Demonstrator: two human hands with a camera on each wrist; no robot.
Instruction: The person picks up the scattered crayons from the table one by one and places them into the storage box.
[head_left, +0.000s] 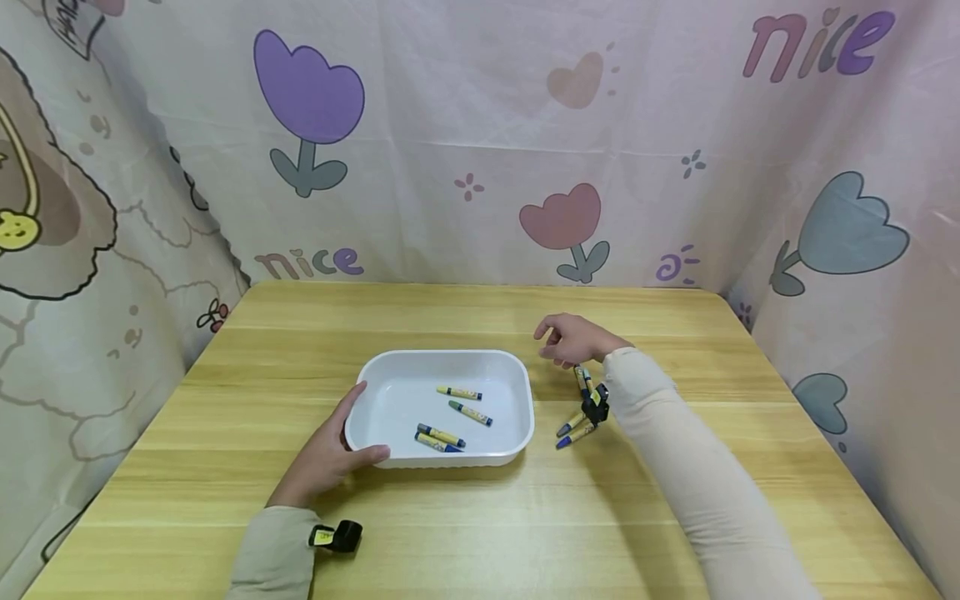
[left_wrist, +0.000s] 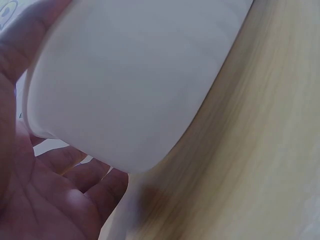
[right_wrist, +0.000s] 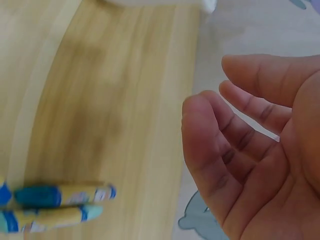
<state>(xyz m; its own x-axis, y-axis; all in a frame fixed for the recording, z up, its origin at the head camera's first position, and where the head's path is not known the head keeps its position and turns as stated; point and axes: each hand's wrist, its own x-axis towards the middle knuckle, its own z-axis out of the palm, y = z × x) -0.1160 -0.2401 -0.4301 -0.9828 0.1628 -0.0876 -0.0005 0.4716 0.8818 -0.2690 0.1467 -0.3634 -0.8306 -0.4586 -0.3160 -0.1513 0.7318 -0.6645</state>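
Note:
My left hand (head_left: pixel 321 460) grips the left end of a white plastic tray (head_left: pixel 450 460), the thumb over its front left corner and the other fingers along the outer side. In the left wrist view the tray's smooth wall (left_wrist: pixel 135 85) fills much of the picture. Several crayons with yellow wrappers, among them a green-tipped crayon (head_left: pixel 471 413), lie inside the tray. To the right of the tray, my right hand (head_left: pixel 579 338) hovers with loosely bent fingers and nothing between them. Beneath its wrist lie more crayons (head_left: pixel 576 437), partly hidden by the wrist camera.
Both wrists carry small black cameras, the left one (head_left: pixel 347 537) low in the head view. The wooden table (head_left: pixel 465 533) runs back to a patterned curtain (head_left: pixel 450 225), which also hangs along both sides.

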